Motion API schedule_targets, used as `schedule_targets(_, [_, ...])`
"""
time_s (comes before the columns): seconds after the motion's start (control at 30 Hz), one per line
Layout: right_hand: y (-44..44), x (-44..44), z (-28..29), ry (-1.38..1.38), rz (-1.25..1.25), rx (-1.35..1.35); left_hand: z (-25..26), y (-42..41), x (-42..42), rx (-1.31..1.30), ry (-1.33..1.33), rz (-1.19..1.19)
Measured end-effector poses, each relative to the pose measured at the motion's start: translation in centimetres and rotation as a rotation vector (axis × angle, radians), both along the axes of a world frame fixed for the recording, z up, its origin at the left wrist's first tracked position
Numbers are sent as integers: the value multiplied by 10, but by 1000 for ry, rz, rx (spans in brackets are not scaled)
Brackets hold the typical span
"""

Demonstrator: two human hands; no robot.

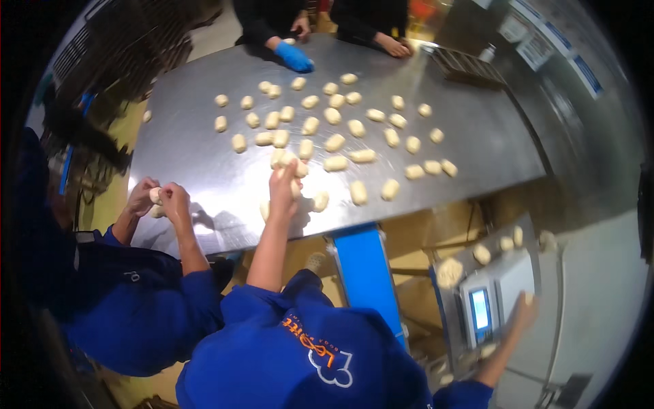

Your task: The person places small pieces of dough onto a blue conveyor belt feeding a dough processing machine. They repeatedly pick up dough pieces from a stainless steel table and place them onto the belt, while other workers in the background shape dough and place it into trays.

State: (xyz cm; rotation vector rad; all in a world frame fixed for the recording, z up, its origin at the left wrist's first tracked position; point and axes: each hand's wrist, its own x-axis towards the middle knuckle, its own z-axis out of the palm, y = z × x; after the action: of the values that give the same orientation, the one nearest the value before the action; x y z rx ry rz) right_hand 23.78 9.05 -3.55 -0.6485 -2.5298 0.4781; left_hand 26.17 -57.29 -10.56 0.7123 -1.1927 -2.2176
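Note:
My left hand (284, 186) is over the steel table (194, 163), its fingers closed around dough pieces (287, 159). More short, pale dough rolls (335, 163) lie spread around and beyond it. Off to the right, my right hand (525, 311) is blurred beside the digital scale (498, 296), with a small pale bit of dough (529, 297) at its fingertips. A flattened dough lump (449, 272) and a few smaller pieces (481, 254) lie behind the scale. The scale's display is lit.
At my left, a co-worker's hands (173, 198) handle dough. Across the table are a blue-gloved hand (295, 56) and another person's bare hands (396, 46). A blue conveyor belt (365, 271) runs below the near edge. A slatted metal rack (465, 69) rests at the far right.

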Motion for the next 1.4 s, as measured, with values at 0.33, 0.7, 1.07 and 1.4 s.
schedule_targets(0.33, [12, -56, 44, 116, -9, -765, -78, -218, 14, -862, -1173, -136])
schedule_targets(0.7, [-464, -251, -61, -57, 1065, -164, -15, -237, -35, -696, -700, 211])
schedule_targets(1.07, [-573, -404, -58, -224, 998, 414, -1, -229, -96, -462, -474, 178])
schedule_targets(1.4, [-501, -206, -80, -131, 1046, -79, 99, -216, -355, -1291, -320, -25])
